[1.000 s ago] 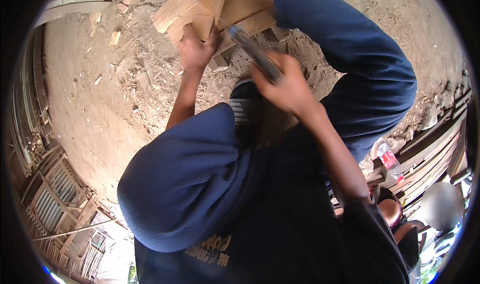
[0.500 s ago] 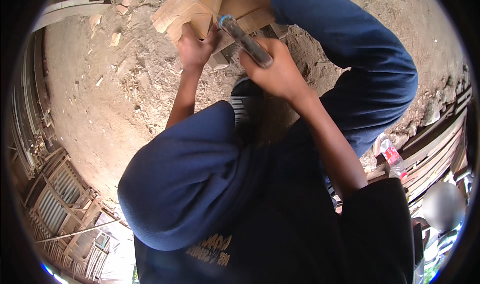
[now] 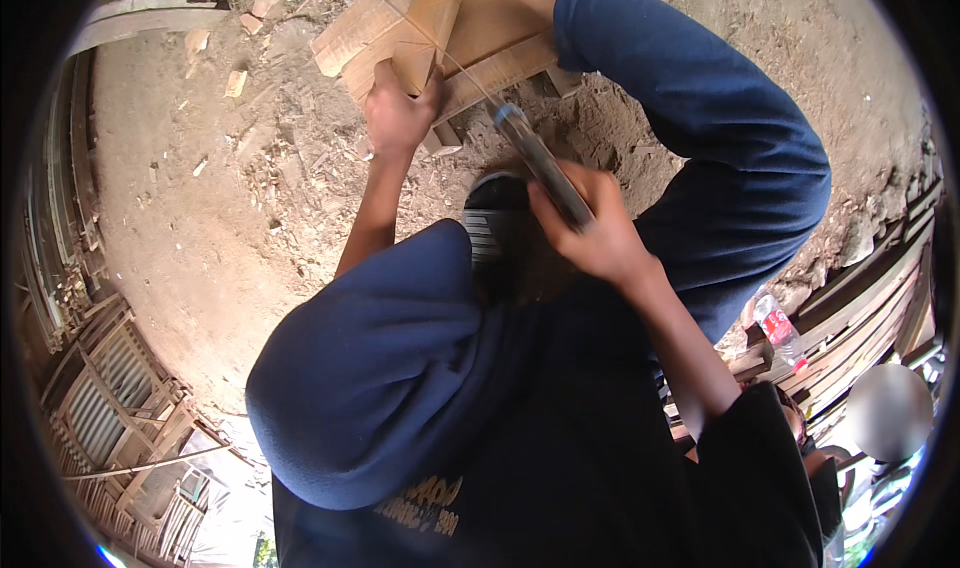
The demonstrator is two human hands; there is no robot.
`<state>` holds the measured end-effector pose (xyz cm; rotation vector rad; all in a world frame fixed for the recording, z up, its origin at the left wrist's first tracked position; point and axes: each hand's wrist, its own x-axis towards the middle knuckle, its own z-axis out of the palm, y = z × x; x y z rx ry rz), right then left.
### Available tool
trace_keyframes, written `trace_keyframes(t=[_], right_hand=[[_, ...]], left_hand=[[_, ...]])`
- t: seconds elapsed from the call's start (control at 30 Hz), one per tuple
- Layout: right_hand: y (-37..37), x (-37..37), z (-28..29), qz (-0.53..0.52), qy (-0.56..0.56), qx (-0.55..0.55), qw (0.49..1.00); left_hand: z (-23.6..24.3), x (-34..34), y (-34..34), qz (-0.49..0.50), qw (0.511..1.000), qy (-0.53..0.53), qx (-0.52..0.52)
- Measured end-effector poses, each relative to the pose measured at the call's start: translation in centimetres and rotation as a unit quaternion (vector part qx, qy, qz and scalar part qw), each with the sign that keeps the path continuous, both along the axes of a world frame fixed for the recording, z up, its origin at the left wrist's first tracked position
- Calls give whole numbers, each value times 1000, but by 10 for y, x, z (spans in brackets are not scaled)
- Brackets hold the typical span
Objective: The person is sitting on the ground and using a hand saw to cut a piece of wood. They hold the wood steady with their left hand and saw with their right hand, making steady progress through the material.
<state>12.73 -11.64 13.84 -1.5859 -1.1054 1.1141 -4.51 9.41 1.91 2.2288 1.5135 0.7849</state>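
My left hand (image 3: pixel 395 113) presses down on a stack of pale wooden boards (image 3: pixel 450 28) lying on the dirt at the top of the view. My right hand (image 3: pixel 600 233) is closed around the dark handle of a cutting tool (image 3: pixel 540 163). Its thin blade runs up and left across the boards. I am crouched, and my blue-clad knees (image 3: pixel 380 368) fill the middle. My dark shoe (image 3: pixel 495 218) shows between them.
The sandy ground is strewn with wood chips and offcuts (image 3: pixel 235 83). A plastic bottle with a red label (image 3: pixel 778 328) lies by stacked planks (image 3: pixel 880 288) on the right. Slatted wooden frames (image 3: pixel 110 388) stand at lower left. Another person (image 3: pixel 800 428) is at lower right.
My right hand has drawn the tool back toward me, down and to the right, after a push toward the boards. My left hand has stayed on the wood.
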Motion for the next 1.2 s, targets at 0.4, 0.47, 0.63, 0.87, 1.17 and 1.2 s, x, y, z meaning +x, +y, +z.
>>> trace_keyframes(t=[0.4, 0.47, 0.63, 0.87, 1.17, 1.2], right_hand=[[4, 11, 7, 15, 0, -15, 1000], [-9, 14, 9, 11, 18, -40, 999], [46, 8, 2, 21, 13, -28, 999], [-11, 23, 15, 20, 40, -52, 998], [11, 19, 11, 39, 16, -34, 999], [0, 23, 11, 31, 18, -45, 998]], left_hand=[[7, 4, -4, 0, 1000, 0, -15], [6, 1, -4, 2, 1000, 7, -7], [-3, -1, -3, -6, 999, 1, -36], [7, -2, -3, 13, 1000, 8, -8], [12, 1, -2, 7, 1000, 6, -1], [10, 3, -10, -4, 1000, 1, -3]])
